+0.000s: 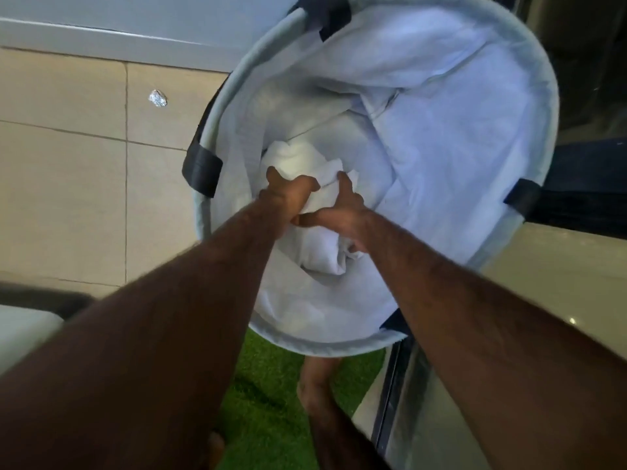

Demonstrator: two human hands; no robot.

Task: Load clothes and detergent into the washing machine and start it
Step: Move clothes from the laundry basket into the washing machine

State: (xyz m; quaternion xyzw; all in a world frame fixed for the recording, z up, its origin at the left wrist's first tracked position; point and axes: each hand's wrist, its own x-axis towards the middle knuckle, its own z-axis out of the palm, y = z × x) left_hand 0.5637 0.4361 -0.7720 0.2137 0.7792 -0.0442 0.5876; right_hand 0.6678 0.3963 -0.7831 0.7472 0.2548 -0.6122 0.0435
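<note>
A round pale fabric laundry basket with black handle straps fills the upper middle of the head view. Inside it lies a bundle of white cloth, and a larger pale sheet drapes over the right side. Both my arms reach down into the basket. My left hand is closed on the white cloth at the bundle's near edge. My right hand grips the same cloth just to the right, thumb stretched toward the left hand. The washing machine is not clearly visible.
Beige tiled wall stands to the left, with a crumpled silver scrap on it. Green artificial grass and my bare foot lie below the basket. A dark glass door frame runs along the right. A white edge sits low left.
</note>
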